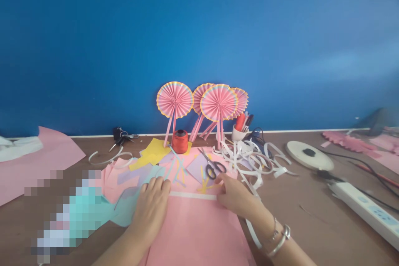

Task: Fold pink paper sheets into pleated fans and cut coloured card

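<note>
The left hand (151,208) lies flat with its fingers spread on a pink sheet (199,232), near the front edge of the tabletop (299,224). The right hand (235,195) presses on one end of a white strip (193,195). Farther back stand four paper fans (218,102), one pair of scissors (213,166) and one red spool (180,141).

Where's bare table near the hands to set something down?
Widest bare tabletop: right of the white paper strips, before the power strip. A smaller patch lies between the left pink sheet and the keys. Crowded: behind the left hand and right hand, around the scissors and yellow paper.
</note>
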Motion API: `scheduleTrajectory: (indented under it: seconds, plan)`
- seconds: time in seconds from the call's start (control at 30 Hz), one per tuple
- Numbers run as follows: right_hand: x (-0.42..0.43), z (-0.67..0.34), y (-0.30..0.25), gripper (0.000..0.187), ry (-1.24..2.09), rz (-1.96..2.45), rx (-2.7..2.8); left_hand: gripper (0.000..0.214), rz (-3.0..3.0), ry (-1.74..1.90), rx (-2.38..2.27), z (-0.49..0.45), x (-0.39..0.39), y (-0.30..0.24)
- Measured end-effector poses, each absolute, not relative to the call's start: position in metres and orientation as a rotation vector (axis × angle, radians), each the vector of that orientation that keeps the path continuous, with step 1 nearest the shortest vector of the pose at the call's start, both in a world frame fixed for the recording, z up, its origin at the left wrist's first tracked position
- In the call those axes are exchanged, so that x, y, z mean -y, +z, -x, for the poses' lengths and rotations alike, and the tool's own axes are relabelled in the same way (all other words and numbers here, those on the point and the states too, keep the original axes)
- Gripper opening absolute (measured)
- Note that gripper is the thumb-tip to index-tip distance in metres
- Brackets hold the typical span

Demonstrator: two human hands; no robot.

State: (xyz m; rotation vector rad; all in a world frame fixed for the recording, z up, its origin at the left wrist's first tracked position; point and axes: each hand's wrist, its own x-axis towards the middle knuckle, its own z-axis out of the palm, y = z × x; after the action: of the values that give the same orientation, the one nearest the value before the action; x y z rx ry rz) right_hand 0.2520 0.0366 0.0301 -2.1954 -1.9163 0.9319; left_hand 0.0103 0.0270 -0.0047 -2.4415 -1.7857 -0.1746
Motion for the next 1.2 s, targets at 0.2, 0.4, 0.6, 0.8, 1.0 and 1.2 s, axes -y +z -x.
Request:
scheduleTrajectory:
  seconds: [0.2, 0.4, 0.6, 0.8, 1.0, 1.2]
  plan:
    - [-0.036, -0.250, 0.035, 0.046, 0.885, 2.233, 1.918, 0.030, 2.453, -0.197, 1.766, -0.010, -0.027, -0.004]
    - [-0.036, -0.253, 0.030, 0.046, 0.828, 2.200, 1.937, 0.030, 2.433, -0.191, 1.769, -0.011, -0.028, -0.006]
    - [-0.041, -0.271, 0.017, 0.045, 0.836, 2.172, 1.914, 0.030, 2.468, -0.146, 1.805, -0.011, -0.027, 0.000]
    - [-0.046, -0.293, 0.014, 0.046, 0.934, 2.063, 1.965, 0.027, 2.476, -0.143, 1.820, -0.011, -0.027, 0.002]
    - [-0.043, -0.296, 0.031, 0.040, 0.923, 2.074, 1.982, 0.028, 2.460, -0.157, 1.777, -0.009, -0.028, -0.002]
    - [-0.043, -0.297, 0.038, 0.016, 1.137, 2.149, 1.864, 0.029, 2.454, -0.220, 1.758, -0.007, -0.028, -0.008]
